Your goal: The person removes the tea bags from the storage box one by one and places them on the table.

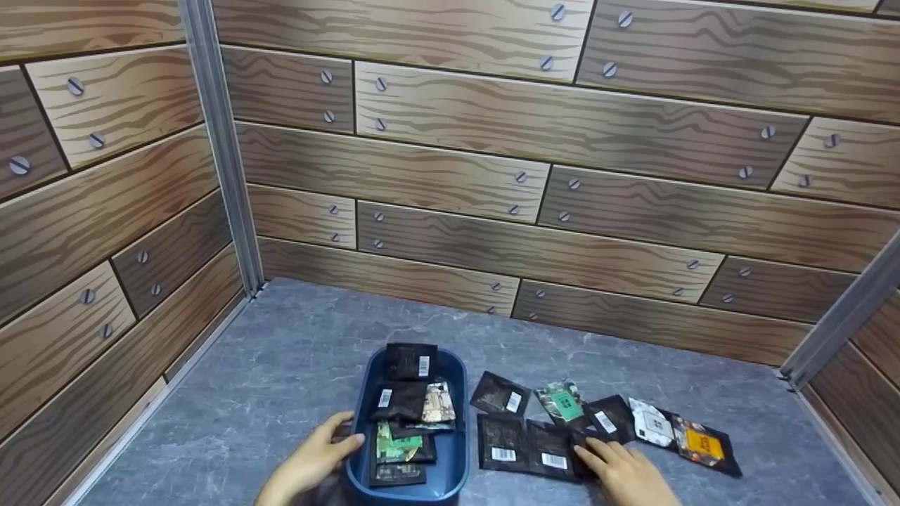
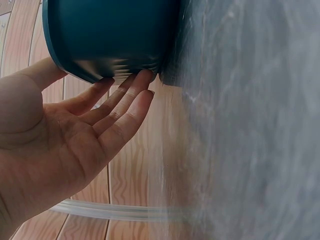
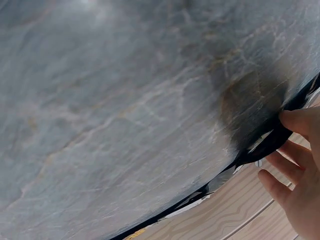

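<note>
A dark blue plastic bin (image 1: 458, 460) stands on the table with several flat sachets in it, some black with white barcode labels, one green, one pale. At its left rim my left hand (image 1: 320, 450) holds on, the thumb over the rim and the fingers along the outer wall. In the left wrist view the fingertips (image 2: 145, 77) touch the bin's side. Right of the bin, my right hand (image 1: 629, 474) pinches the edge of a black sachet (image 3: 267, 147) between thumb and fingers. Most of that sachet is hidden by the hand in the head view.
Around the right hand lie more sachets: two black ones side by side, another black one (image 1: 500, 393) behind, a green one (image 1: 561, 402), a white one (image 1: 652, 423) and an orange-labelled one (image 1: 703, 444). Wood-patterned walls (image 1: 450, 147) with metal corner posts enclose the grey table (image 1: 302, 337).
</note>
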Demonstrator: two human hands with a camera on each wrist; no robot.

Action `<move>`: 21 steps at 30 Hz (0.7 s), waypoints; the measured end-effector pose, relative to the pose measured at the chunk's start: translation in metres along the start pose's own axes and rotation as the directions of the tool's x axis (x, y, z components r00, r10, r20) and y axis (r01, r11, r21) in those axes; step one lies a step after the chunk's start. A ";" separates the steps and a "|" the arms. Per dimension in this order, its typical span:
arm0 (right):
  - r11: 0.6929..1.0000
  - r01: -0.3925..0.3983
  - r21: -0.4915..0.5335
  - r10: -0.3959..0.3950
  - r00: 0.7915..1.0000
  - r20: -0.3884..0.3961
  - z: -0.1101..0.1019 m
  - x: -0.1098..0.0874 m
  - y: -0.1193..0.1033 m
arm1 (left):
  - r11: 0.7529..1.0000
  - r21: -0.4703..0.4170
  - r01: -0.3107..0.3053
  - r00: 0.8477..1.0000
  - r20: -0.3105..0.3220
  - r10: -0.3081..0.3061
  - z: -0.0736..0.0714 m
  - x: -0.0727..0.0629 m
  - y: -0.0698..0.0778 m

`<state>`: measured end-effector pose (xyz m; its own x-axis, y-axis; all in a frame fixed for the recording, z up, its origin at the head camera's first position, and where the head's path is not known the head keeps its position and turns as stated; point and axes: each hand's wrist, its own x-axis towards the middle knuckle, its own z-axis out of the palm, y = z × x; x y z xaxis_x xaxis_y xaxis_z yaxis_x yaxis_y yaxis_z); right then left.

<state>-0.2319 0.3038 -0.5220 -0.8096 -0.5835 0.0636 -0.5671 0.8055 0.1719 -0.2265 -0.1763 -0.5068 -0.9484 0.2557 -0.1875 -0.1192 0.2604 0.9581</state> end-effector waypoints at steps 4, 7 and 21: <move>0.999 -0.029 0.044 0.027 0.999 0.041 -0.002 0.000 0.000 | 1.000 0.000 0.013 1.000 -0.006 -0.013 0.000 0.000 0.001; 0.987 -0.078 0.143 0.064 0.993 0.103 -0.005 0.001 0.000 | 1.000 -0.006 0.022 1.000 -0.012 -0.022 0.001 0.000 0.002; 0.996 0.019 0.084 -0.001 0.978 -0.208 -0.017 0.015 -0.017 | 0.999 -0.007 -0.038 0.999 -0.022 0.038 0.003 -0.002 0.001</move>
<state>-0.2321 0.2798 -0.5075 -0.7597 -0.5934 0.2660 -0.5934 0.7999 0.0896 -0.2239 -0.1734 -0.5067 -0.9584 0.2451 -0.1460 -0.0848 0.2439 0.9661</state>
